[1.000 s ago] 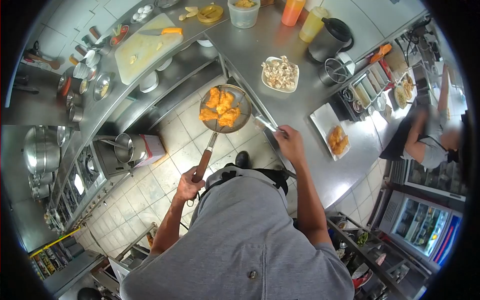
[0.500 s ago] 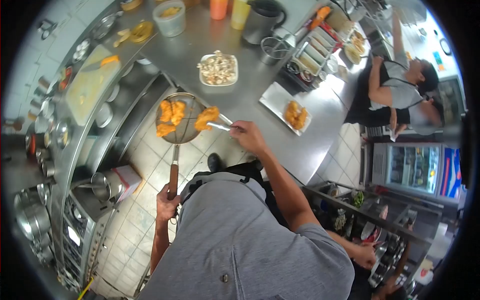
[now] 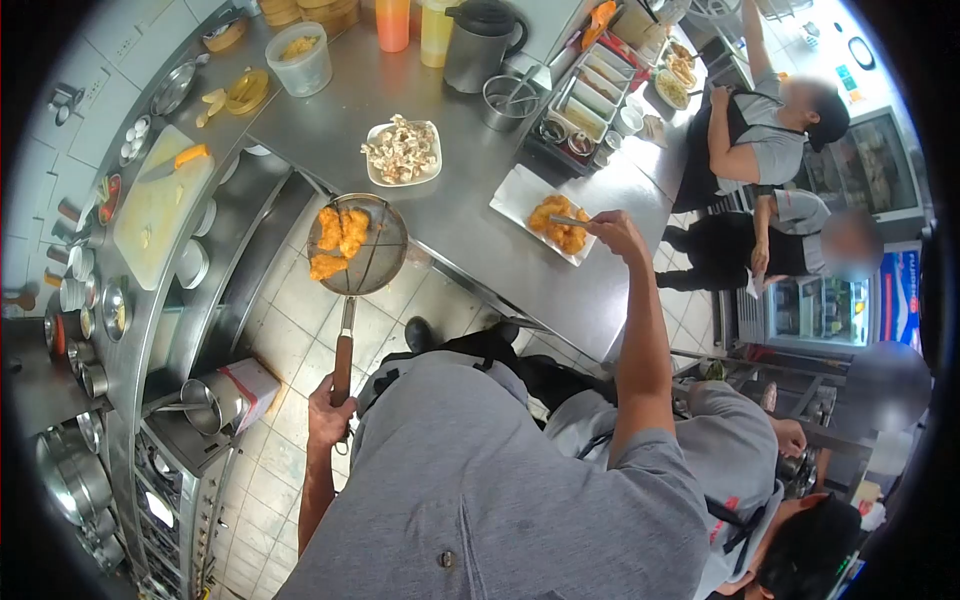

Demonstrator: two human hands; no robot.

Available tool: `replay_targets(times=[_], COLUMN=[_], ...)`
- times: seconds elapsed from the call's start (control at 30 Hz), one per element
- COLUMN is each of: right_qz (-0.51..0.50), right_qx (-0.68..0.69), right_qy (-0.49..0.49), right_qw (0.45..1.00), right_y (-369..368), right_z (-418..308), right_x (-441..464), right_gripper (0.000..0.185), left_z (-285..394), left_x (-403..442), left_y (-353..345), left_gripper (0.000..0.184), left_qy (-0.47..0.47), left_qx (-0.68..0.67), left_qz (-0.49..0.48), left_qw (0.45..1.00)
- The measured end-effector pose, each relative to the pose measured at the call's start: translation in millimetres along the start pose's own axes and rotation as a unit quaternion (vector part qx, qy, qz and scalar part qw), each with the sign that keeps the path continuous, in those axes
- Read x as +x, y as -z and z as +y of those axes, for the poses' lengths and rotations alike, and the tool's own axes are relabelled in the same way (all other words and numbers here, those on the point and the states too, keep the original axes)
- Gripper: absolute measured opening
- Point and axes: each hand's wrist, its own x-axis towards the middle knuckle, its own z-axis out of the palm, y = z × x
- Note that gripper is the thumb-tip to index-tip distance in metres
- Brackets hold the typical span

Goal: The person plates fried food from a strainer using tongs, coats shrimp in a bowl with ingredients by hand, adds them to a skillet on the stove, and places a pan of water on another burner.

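Note:
My left hand (image 3: 331, 411) is closed around the brown handle of a round mesh strainer (image 3: 385, 248). Several pieces of golden fried food (image 3: 340, 240) lie on the left side of its mesh. Over at the white rectangular plate (image 3: 518, 190), my right hand (image 3: 620, 237) grips metal tongs (image 3: 574, 221). The tong tips reach onto a cluster of fried pieces (image 3: 558, 236) on the paper-lined plate; whether they still pinch a piece I cannot tell. A white bowl of chopped mushrooms (image 3: 402, 154) stands on the steel counter between strainer and plate.
A dark jug (image 3: 480, 48), a metal pot (image 3: 510, 103) and a condiment rack (image 3: 590, 105) stand along the back. A knife lies on the cutting board (image 3: 160, 215) at left. Co-workers stand at right, one person (image 3: 740, 450) close behind my right arm.
My right hand has carried a fried piece with the tongs from the strainer rightward to the plate. The strainer keeps its remaining pieces. A co-worker has come closer at the lower right.

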Motion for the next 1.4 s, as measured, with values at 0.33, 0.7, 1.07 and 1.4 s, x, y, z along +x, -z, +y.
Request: replay_targets(times=[0.33,0.7,1.07,1.4], right_qz=[-0.007,-0.121,-0.072,0.044], right_qx=[-0.05,0.037,0.023,0.111], right_qy=[-0.026,0.285,0.275,0.161], right_qw=[0.998,0.95,0.958,0.98], right_y=[18.8,-154.8,-258.9,-102.4], right_z=[-14.8,-105.7,-182.8,-81.3], right_x=[-6.7,-23.5,-37.4,-34.7], right_gripper=[0.03,0.028,0.026,0.024], left_z=[-10.4,-11.3,10.1,-9.2], left_x=[0.7,-7.6,-23.1,-3.8], left_y=[0.7,6.0,2.4,1.2], left_gripper=[0.041,0.047,0.045,0.043], left_qy=[0.004,0.002,-0.025,-0.046], left_qx=[0.005,0.046,0.075,0.001], left_qz=[0.001,0.019,0.015,0.004], left_qw=[1.0,0.999,0.997,0.999])
